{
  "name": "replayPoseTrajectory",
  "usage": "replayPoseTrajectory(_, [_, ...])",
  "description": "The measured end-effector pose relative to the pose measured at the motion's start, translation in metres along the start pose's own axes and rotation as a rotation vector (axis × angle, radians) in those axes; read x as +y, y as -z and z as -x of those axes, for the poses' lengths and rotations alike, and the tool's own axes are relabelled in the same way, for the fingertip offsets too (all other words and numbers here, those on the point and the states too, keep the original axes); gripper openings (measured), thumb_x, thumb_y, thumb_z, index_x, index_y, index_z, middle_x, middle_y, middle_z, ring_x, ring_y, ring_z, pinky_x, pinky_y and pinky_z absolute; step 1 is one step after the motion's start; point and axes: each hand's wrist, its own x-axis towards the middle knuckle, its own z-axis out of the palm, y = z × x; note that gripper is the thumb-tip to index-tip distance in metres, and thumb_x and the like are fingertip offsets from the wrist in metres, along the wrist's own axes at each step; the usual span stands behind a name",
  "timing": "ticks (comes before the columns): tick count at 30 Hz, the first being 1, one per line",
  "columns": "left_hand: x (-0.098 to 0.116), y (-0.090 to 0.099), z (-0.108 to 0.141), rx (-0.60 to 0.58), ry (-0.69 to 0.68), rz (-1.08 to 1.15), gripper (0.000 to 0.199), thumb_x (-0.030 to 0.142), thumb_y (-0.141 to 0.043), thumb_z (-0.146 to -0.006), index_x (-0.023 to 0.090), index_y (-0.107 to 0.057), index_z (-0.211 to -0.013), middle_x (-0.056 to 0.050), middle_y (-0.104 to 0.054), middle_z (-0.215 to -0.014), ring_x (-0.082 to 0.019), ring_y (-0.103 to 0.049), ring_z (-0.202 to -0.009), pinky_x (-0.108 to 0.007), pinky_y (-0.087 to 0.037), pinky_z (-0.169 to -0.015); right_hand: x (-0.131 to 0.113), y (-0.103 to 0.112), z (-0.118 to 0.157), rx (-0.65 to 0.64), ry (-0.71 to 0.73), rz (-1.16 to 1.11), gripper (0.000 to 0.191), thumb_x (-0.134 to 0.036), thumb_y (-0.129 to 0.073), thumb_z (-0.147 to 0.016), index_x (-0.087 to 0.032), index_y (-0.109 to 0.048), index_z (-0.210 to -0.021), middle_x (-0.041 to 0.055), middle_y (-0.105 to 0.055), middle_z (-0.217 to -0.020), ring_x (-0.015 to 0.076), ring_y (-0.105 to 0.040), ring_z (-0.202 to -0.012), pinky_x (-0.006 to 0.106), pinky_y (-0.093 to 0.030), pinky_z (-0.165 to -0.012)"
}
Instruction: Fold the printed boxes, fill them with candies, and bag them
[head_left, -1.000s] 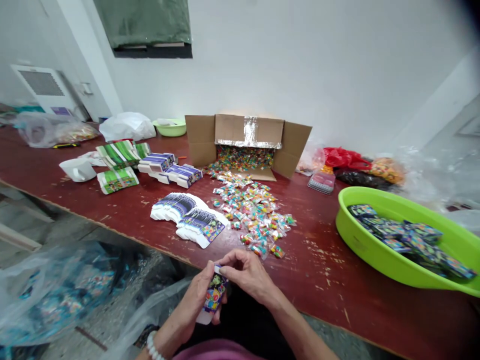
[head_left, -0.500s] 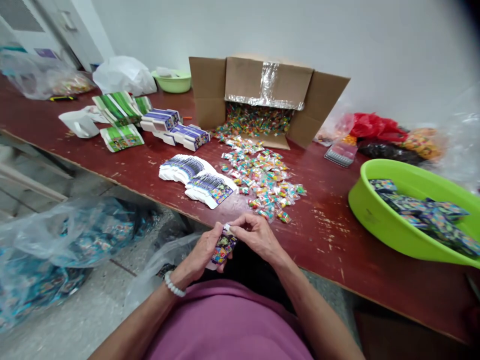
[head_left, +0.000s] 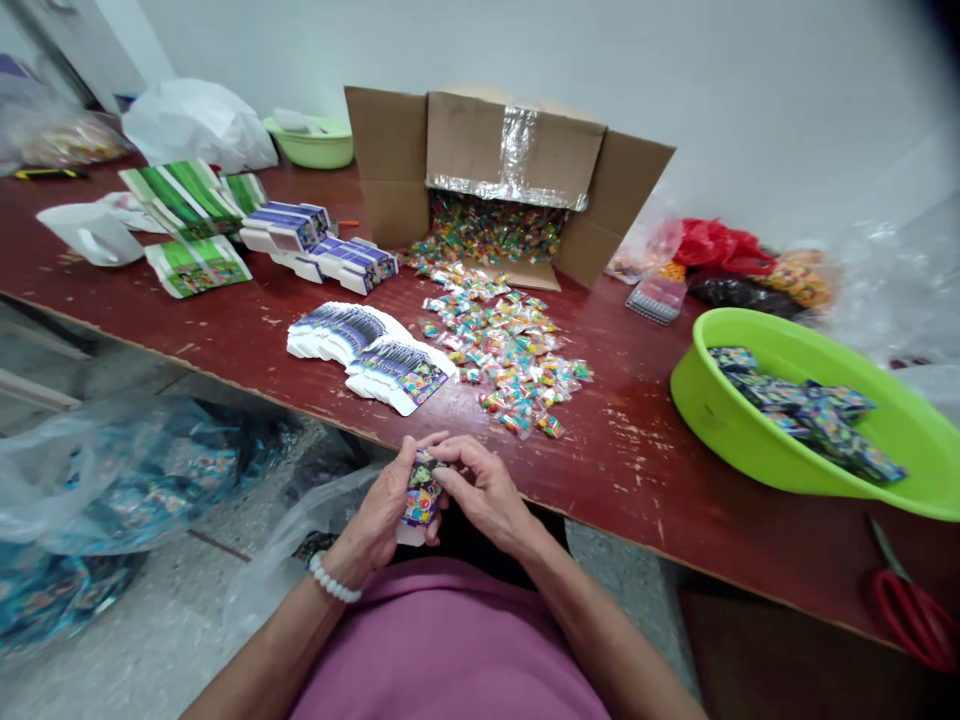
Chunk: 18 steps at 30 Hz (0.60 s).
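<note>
A small dark printed carton (head_left: 423, 492) is upright over my lap, just off the table's front edge. My left hand (head_left: 388, 505) is closed around it, thumb on the near face and fingertips showing at the right side. My right hand (head_left: 481, 492) touches the carton's top end with bent fingers; its fingertips press there at the upper flap. A white flap sticks out at the carton's bottom. Beyond my hands lies a fanned stack of flat cartons (head_left: 409, 372), with wrapped candies (head_left: 517, 355) spread to its right.
An open cardboard box (head_left: 517, 150) spills candies at the back. A green basin (head_left: 697, 400) at right holds filled-looking cartons (head_left: 817, 415). Red-handled scissors (head_left: 907, 610) lie near the right front edge. Banded carton bundles (head_left: 360, 265) and a white pitcher (head_left: 90, 235) stand at left.
The view has shifted to the right, bringing the scissors into sight. My right fingers have folded down the white flap at the carton's top, and my left hand still grips the carton.
</note>
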Motion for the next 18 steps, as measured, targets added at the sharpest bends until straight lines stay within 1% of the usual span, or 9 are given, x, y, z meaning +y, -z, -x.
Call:
replayPoseTrajectory(3, [-0.005,-0.004,-0.002,-0.004,-0.013,0.034,0.058,0.063,-0.05,-0.092,0.025,-0.05,-0.137,0.001,-0.066,-0.071,-0.014,-0.058,-0.039,-0.025,-0.047,-0.038,0.008,0.0,0.002,0.042,0.072,0.16,0.02,-0.02,-0.058,-0.093,-0.025,-0.072,-0.106,0.0068,-0.069,-0.11,0.0205,-0.064,-0.104,0.035,-0.051,-0.093])
replayPoseTrajectory(5, [-0.009,-0.002,-0.002,-0.032,-0.011,0.055,0.046,0.053,-0.058,-0.092,0.025,-0.054,-0.128,-0.002,-0.069,-0.082,-0.015,-0.064,-0.051,-0.026,-0.053,-0.048,0.011,0.015,0.0,0.053,0.095,0.253,0.021,-0.021,-0.057,-0.094,-0.024,-0.073,-0.107,0.0071,-0.069,-0.11,0.0201,-0.064,-0.104,0.035,-0.05,-0.094])
replayPoseTrajectory(6, [-0.011,0.0,-0.002,-0.043,-0.009,0.071,0.04,0.049,-0.061,-0.092,0.024,-0.056,-0.123,-0.003,-0.07,-0.087,-0.016,-0.068,-0.06,-0.027,-0.055,-0.056,0.012,0.027,-0.001,0.099,0.097,0.302,0.021,-0.024,-0.057,-0.094,-0.024,-0.073,-0.108,0.0074,-0.069,-0.11,0.0203,-0.064,-0.104,0.036,-0.05,-0.095])
replayPoseTrajectory(8, [-0.017,0.005,0.0,-0.064,0.007,0.087,0.034,0.042,-0.065,-0.091,0.022,-0.058,-0.117,-0.006,-0.071,-0.097,-0.017,-0.07,-0.079,-0.027,-0.056,-0.07,0.016,0.058,0.0,0.273,0.065,0.42,0.023,-0.028,-0.055,-0.095,-0.023,-0.071,-0.111,0.0086,-0.068,-0.112,0.0219,-0.063,-0.107,0.037,-0.049,-0.095])
replayPoseTrajectory(10, [-0.026,0.012,0.002,-0.091,0.062,0.067,0.034,0.039,-0.069,-0.089,0.02,-0.059,-0.115,-0.007,-0.07,-0.102,-0.017,-0.067,-0.085,-0.026,-0.054,-0.074,0.022,0.092,0.003,0.463,-0.045,0.611,0.026,-0.033,-0.055,-0.094,-0.021,-0.071,-0.111,0.011,-0.067,-0.112,0.0244,-0.062,-0.104,0.038,-0.05,-0.091])
replayPoseTrajectory(11, [-0.03,0.017,0.002,-0.1,0.095,0.049,0.036,0.037,-0.072,-0.086,0.019,-0.06,-0.114,-0.006,-0.069,-0.101,-0.016,-0.066,-0.083,-0.026,-0.053,-0.072,0.026,0.106,0.005,0.515,-0.123,0.728,0.027,-0.035,-0.057,-0.093,-0.02,-0.071,-0.11,0.0121,-0.066,-0.11,0.0262,-0.062,-0.103,0.04,-0.049,-0.09])
replayPoseTrajectory(14, [-0.037,0.035,0.002,-0.077,0.124,-0.039,0.038,0.032,-0.081,-0.075,0.019,-0.06,-0.103,-0.001,-0.064,-0.09,-0.015,-0.061,-0.076,-0.027,-0.051,-0.07,0.039,0.134,0.013,0.514,-0.31,0.941,0.028,-0.04,-0.063,-0.087,-0.02,-0.072,-0.104,0.0122,-0.063,-0.105,0.029,-0.061,-0.101,0.042,-0.049,-0.087])
replayPoseTrajectory(16, [-0.033,0.053,0.0,-0.052,0.07,-0.198,0.037,0.031,-0.083,-0.07,0.02,-0.06,-0.097,0.002,-0.062,-0.083,-0.015,-0.059,-0.075,-0.026,-0.049,-0.07,0.046,0.141,0.016,0.481,-0.345,0.961,0.025,-0.041,-0.067,-0.083,-0.02,-0.072,-0.095,0.011,-0.063,-0.102,0.0285,-0.061,-0.098,0.042,-0.048,-0.086])
replayPoseTrajectory(18, [-0.023,0.072,-0.001,-0.088,0.036,-0.44,0.038,0.03,-0.082,-0.067,0.02,-0.063,-0.099,0.003,-0.061,-0.082,-0.015,-0.058,-0.077,-0.024,-0.046,-0.069,0.048,0.141,0.017,0.488,-0.343,0.902,0.021,-0.039,-0.069,-0.08,-0.019,-0.07,-0.088,0.0089,-0.065,-0.095,0.0263,-0.061,-0.09,0.041,-0.048,-0.083])
